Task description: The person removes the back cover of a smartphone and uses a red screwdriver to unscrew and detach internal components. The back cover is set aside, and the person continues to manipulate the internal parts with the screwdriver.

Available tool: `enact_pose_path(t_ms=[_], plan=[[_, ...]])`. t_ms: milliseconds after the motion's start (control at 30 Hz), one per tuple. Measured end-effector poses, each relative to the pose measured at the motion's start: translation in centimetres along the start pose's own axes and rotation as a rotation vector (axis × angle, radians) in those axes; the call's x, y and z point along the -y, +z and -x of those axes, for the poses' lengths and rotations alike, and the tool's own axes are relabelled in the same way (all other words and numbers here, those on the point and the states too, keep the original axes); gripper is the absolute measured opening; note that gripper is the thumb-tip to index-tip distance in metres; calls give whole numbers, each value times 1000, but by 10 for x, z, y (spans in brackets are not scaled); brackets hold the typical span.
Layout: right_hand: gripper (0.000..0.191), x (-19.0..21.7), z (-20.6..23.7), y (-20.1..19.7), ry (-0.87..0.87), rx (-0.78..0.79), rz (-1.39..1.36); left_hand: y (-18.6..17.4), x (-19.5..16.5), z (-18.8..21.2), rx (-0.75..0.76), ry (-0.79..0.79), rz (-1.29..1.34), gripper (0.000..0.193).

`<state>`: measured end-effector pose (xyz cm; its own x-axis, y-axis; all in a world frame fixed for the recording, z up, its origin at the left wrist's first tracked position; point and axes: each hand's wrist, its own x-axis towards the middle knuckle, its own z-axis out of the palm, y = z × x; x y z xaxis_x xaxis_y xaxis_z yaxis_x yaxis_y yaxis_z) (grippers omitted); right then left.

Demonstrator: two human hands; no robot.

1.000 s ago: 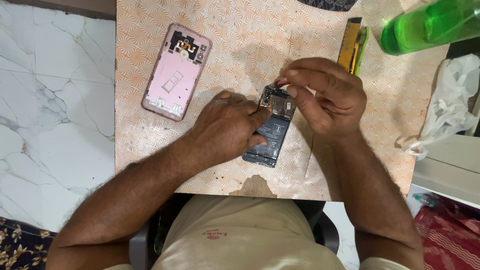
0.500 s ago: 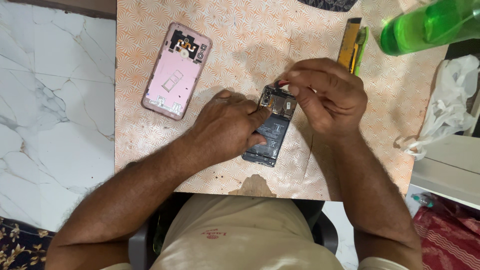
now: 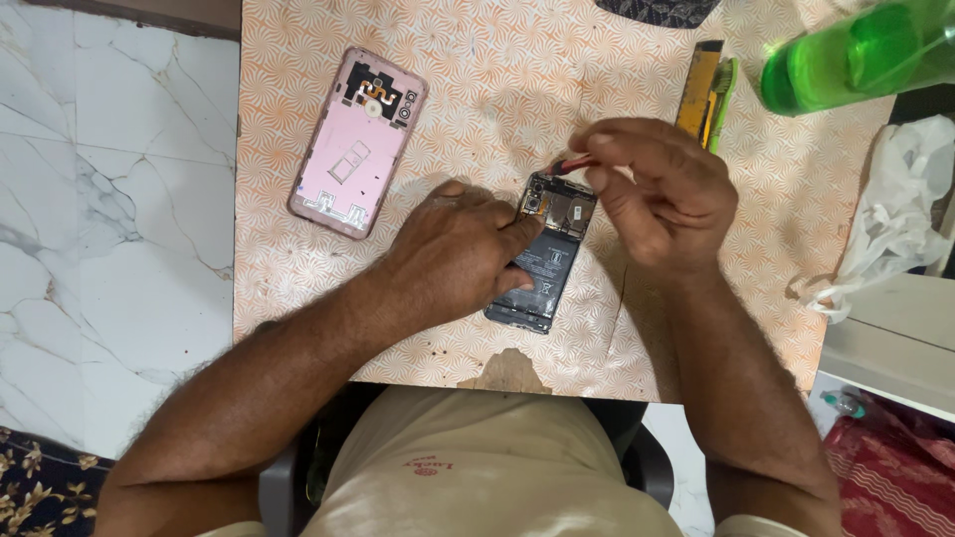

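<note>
At the far left is a white marble floor [image 3: 109,219], and beside it the patterned orange-and-white worktop [image 3: 477,89] begins. Near the worktop's left edge lies a pink phone back cover [image 3: 356,142], inner side up, tilted slightly, well apart from both hands.

Further right, the left hand [image 3: 453,254] lies palm down on the worktop, its fingers pressed flat on the left side of the opened phone [image 3: 549,254]. This grip is not curled around anything; it only pins the phone down. The phone lies on the worktop face down, its dark battery and circuit board exposed, its lower end pointing toward the person and its upper end toward the right hand.

The right hand [image 3: 662,194] hovers just above and to the right of the phone's upper end. Its grip is pinched on a small red-handled tool [image 3: 575,165], whose tip meets the phone's top corner near the camera.

Beyond that hand lies a yellow-and-green utility knife [image 3: 708,89]; then a green plastic bottle [image 3: 856,55] at the top right, and a crumpled white plastic bag [image 3: 895,219] at the worktop's right edge.
</note>
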<state>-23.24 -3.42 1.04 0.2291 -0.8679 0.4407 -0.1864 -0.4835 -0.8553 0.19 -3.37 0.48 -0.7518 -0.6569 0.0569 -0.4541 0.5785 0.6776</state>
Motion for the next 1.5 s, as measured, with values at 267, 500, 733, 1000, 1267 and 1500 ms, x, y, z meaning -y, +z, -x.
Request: enact_pose_path(t_ms=[267,500,733,1000,1267,1500], plan=[[23,7,2,6,55,-33,-105,0,0,0,0,2,-8,59],[24,4,3,7,31,-47,-34,-2,-1,-1,-11,10,-11,58],[25,2,3,11,-4,-44,-77,-1,0,-1,2,-5,-9,57],[23,-7,9,11,66,-110,-176,-2,-3,-2,42,-34,-13,59],[21,-9,17,4,123,-200,-210,4,3,1,0,17,-2,55],[23,-9,19,0,121,-228,-310,8,9,4,-293,-22,-48,27]])
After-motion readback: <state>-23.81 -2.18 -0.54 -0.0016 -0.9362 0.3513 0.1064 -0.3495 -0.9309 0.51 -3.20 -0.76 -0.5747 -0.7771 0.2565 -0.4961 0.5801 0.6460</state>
